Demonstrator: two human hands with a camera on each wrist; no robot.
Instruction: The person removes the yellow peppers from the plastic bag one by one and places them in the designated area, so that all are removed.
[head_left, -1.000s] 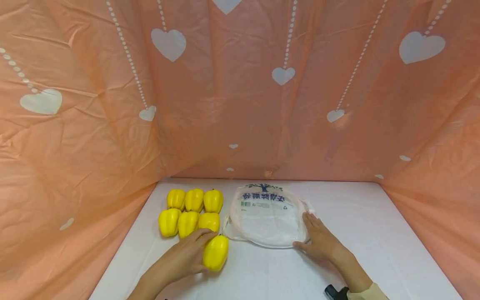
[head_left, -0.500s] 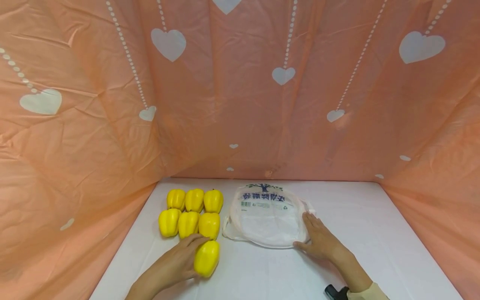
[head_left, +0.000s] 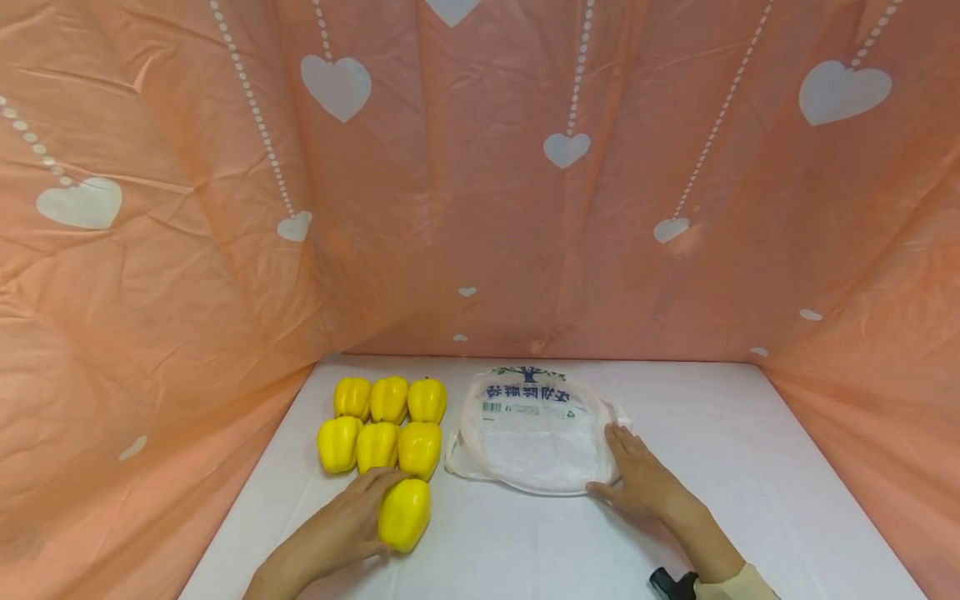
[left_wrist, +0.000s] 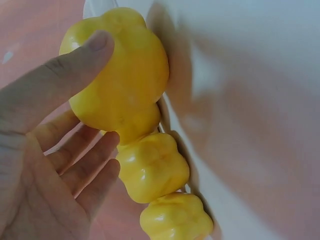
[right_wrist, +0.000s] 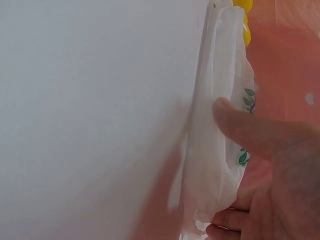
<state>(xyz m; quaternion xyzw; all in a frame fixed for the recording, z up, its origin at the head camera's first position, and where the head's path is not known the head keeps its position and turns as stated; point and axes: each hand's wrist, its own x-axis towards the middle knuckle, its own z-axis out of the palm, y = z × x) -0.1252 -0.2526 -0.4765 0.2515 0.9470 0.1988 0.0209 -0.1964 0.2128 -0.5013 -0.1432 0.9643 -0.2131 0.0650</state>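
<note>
A yellow bell pepper (head_left: 405, 515) is gripped by my left hand (head_left: 341, 525), thumb across its side. It overlaps the front row of peppers in the left wrist view. My right hand (head_left: 641, 479) rests against the right edge of a white plastic bag (head_left: 536, 454) spread in a round shape, printed with a tree, blue lettering and a barcode. In the right wrist view its thumb lies along the bag's near side, with the other fingers partly hidden at the end. Loose yellow bell peppers (head_left: 389, 400) lie in two rows beyond my left hand.
A white table surface (head_left: 750, 467) spreads under everything. Orange curtain (head_left: 480, 208) with white hearts hangs behind and along both sides. A black strap (head_left: 672, 585) shows at the right wrist, beside a beige sleeve (head_left: 735, 586).
My left hand has moved left with the bell pepper, uncovering the pepper at the right end of the front row. The right hand and the bag have stayed put.
</note>
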